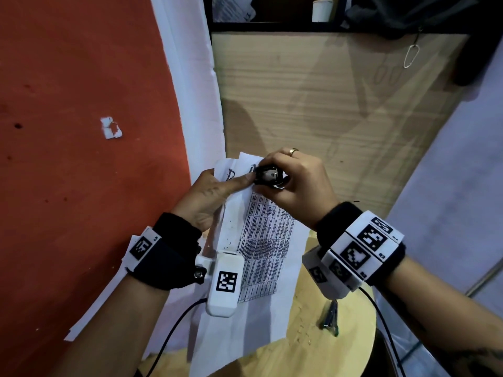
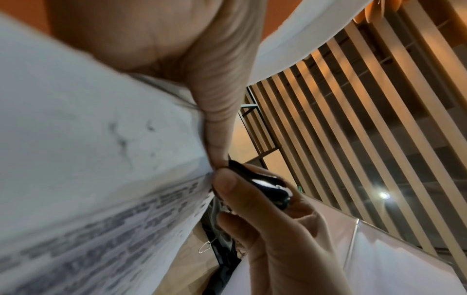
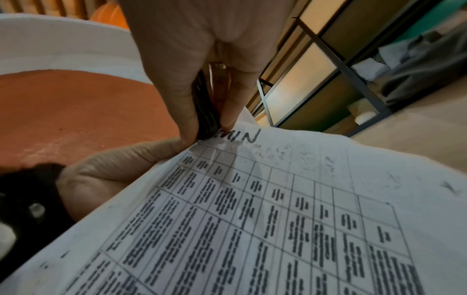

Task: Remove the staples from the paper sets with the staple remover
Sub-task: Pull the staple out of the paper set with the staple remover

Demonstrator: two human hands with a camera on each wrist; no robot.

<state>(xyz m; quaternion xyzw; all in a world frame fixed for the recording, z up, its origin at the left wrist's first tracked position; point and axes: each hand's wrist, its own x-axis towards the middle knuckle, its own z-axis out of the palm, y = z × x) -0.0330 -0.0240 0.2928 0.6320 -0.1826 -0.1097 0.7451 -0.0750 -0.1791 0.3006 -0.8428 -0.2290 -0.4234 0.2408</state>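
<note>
At the top corner of the white printed paper set (image 1: 261, 235), the right hand (image 1: 296, 186) is pinching the glossy black staple remover (image 1: 268, 175) onto that corner, while the left hand (image 1: 209, 197) is pinching the paper immediately beside the tool, thumb touching it.

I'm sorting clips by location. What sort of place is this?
Probably a small office or storeroom, though that is a guess. Printed paper sets lie on a round wooden table, a shelf behind holds papers and a paper cup, and a slatted ceiling shows it is indoors.
</note>
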